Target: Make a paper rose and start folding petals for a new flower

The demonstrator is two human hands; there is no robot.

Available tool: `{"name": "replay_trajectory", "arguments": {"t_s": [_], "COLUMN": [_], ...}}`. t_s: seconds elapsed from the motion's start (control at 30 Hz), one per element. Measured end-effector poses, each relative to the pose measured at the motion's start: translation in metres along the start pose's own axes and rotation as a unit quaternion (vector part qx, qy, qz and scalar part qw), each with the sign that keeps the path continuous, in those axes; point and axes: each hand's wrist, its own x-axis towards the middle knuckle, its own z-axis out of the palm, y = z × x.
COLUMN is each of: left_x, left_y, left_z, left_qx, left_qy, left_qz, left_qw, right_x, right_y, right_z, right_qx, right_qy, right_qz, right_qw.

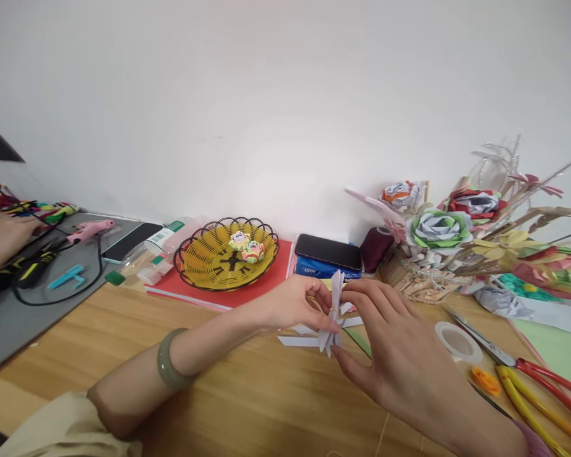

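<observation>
A small white folded-paper piece (335,311), pinched at its middle and fanned out above and below, stands upright between my hands. My left hand (301,304), a jade-like bangle on its wrist, grips it between thumb and fingers from the left. From the right, my right hand (385,336) has its thumb at the lower end and its fingers near the upper part; its fingertips are partly hidden. Loose white paper strips (297,341) and a green strip (358,343) lie on the table just behind and below the piece.
A yellow woven basket (204,273) with two small paper flowers sits on red paper (285,266). A phone (328,251) rests on a blue tissue pack. Right: paper-flower arrangement (440,228), tape roll (458,341), scissors (495,352), yellow-handled tool (528,406). Left: another person's hand (9,238), glue gun (90,230).
</observation>
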Motion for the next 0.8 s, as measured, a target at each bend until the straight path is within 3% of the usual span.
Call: {"name": "replay_trajectory", "arguments": {"t_s": [0.43, 0.8], "left_x": [0.000, -0.004], "left_y": [-0.002, -0.001], "left_z": [0.005, 0.006], "left_qx": [-0.003, -0.018], "left_qy": [0.008, 0.012], "left_qz": [0.020, 0.010], "left_qw": [1.000, 1.000], "right_x": [-0.001, 0.001], "right_y": [-0.001, 0.001], "right_z": [0.011, 0.011], "right_qx": [-0.068, -0.060], "right_qy": [0.076, 0.120], "right_qz": [0.019, -0.027], "right_qw": [0.995, 0.991]}}
